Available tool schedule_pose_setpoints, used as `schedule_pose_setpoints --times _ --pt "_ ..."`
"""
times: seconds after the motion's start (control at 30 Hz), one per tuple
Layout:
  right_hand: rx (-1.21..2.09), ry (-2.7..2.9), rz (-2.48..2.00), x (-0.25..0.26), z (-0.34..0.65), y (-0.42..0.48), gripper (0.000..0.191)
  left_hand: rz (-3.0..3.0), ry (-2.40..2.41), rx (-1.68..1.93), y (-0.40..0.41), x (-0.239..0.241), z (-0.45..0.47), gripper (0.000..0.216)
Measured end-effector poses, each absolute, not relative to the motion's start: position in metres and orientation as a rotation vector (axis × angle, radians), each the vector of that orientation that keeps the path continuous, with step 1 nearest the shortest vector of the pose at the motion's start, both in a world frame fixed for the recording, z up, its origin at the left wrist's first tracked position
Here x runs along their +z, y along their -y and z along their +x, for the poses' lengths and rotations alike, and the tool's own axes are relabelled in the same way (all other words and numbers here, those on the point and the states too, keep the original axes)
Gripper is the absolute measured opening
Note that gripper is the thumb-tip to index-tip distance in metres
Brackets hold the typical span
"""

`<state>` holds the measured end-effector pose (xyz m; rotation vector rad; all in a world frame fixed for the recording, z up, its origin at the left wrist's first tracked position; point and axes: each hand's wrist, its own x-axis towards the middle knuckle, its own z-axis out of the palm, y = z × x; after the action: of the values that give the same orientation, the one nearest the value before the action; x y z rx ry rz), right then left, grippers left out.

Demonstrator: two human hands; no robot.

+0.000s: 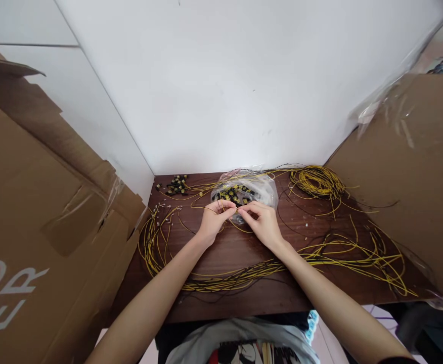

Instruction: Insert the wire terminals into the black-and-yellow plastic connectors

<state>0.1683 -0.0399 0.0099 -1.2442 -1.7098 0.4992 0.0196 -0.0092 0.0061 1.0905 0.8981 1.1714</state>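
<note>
My left hand (213, 218) and my right hand (262, 222) meet over the middle of a dark wooden table (244, 298). Both are pinched, fingertips almost touching, on a thin yellow wire (232, 226) that loops down between them. Whether a small connector sits at the pinch I cannot make out. Just behind the fingers lies a clear plastic bag (261, 189) holding several small black-and-yellow connectors.
A coil of yellow wires (316, 181) lies at the back right. More wires (358, 255) sprawl across the right side, a bundle (229, 280) runs along the front and another (153, 240) lies at the left. Loose connectors (176, 185) sit back left. Cardboard boxes (35, 227) flank the table.
</note>
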Motion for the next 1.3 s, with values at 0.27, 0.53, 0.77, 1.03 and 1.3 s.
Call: schedule_pose_setpoints --times 0.27,0.53,0.77,1.03,1.3 --pt "1.027 1.395 -1.197 0.003 0.169 0.031 0.030 1.069 -0.902 1.175 0.008 0.005 0.020 0.025" --pt "1.089 1.342 -1.178 0.006 0.169 0.031 0.028 1.100 -0.899 1.203 0.009 0.006 0.020 0.027" --pt "1.034 1.440 -1.184 0.004 0.168 0.032 0.032 1.103 -0.896 1.212 0.009 0.006 0.020 0.027" --pt "1.018 1.302 -1.224 0.008 0.172 0.030 0.034 1.289 -1.026 1.195 0.005 0.011 0.013 0.031" --pt "0.943 1.266 -1.245 0.013 0.180 0.029 0.030 1.449 -1.329 1.585 0.000 0.020 0.000 0.044"
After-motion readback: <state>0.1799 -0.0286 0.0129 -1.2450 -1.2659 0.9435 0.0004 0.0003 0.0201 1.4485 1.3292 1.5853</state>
